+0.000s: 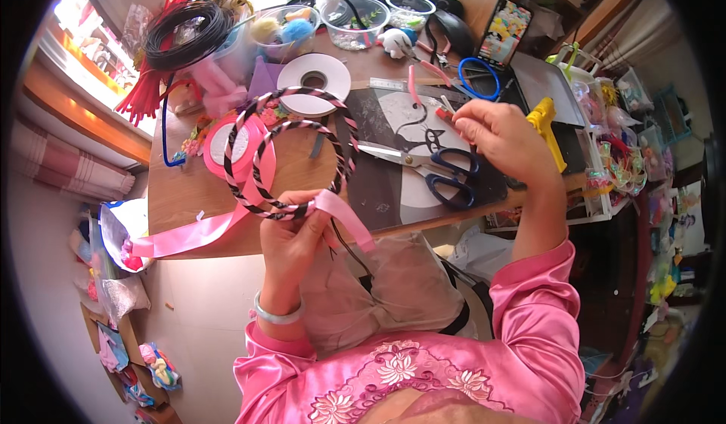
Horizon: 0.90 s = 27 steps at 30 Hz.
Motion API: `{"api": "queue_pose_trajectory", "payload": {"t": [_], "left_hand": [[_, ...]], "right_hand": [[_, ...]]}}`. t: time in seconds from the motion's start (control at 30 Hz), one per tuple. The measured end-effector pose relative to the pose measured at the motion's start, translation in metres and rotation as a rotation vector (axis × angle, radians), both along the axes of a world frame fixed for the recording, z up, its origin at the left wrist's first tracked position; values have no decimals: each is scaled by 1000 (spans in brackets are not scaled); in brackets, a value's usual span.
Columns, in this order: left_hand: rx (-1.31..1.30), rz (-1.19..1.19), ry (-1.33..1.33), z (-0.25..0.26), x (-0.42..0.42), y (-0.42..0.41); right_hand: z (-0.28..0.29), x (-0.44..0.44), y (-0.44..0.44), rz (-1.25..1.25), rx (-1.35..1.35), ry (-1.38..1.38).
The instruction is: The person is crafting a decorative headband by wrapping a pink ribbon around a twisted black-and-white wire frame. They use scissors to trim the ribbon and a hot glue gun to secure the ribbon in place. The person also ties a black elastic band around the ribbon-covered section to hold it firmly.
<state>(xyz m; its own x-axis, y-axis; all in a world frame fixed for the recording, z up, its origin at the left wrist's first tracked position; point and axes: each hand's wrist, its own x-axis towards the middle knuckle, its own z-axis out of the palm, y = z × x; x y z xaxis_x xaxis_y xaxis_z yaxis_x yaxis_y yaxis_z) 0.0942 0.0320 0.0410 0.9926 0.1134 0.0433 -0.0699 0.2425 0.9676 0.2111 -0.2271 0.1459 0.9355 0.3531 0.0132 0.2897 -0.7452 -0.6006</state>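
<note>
My left hand [298, 240] pinches the joined bottom of two black rings wound with pink ribbon [351, 135], a smaller one inside a larger one. A short pink ribbon tail [346, 214] and dark thin ends hang from that grip. Over the right side of the mat, my right hand [499, 135] has its thumb and fingertips closed at a small red object [444, 114], perhaps a lighter; the palm is hidden. Scissors with dark blue handles [448, 177] lie between the hands, blades partly spread. A pink ribbon spool [227, 147] sits behind the rings, and its strip [195, 234] trails left.
A white ribbon roll [334, 78], black wire coil [190, 33], plastic tubs [354, 27] and pink-handled pliers [413, 84] stand or lie behind. At right are a yellow glue gun [549, 132], a propped phone [503, 33] and a blue ring [479, 78].
</note>
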Motion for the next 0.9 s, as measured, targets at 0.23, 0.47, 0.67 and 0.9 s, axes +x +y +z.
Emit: {"api": "queue_pose_trajectory", "payload": {"t": [0.23,0.47,0.67,0.9], "left_hand": [[-131,82,30,-1,4,0],[-140,109,10,1,4,3],[-251,288,-180,-7,-3,13],[-225,326,-236,-8,-8,37]], "right_hand": [[-50,59,94,297,-274,-194],[-74,41,130,274,-389,-415],[-63,31,113,221,-416,-412],[-60,47,74,132,-426,-443]]}}
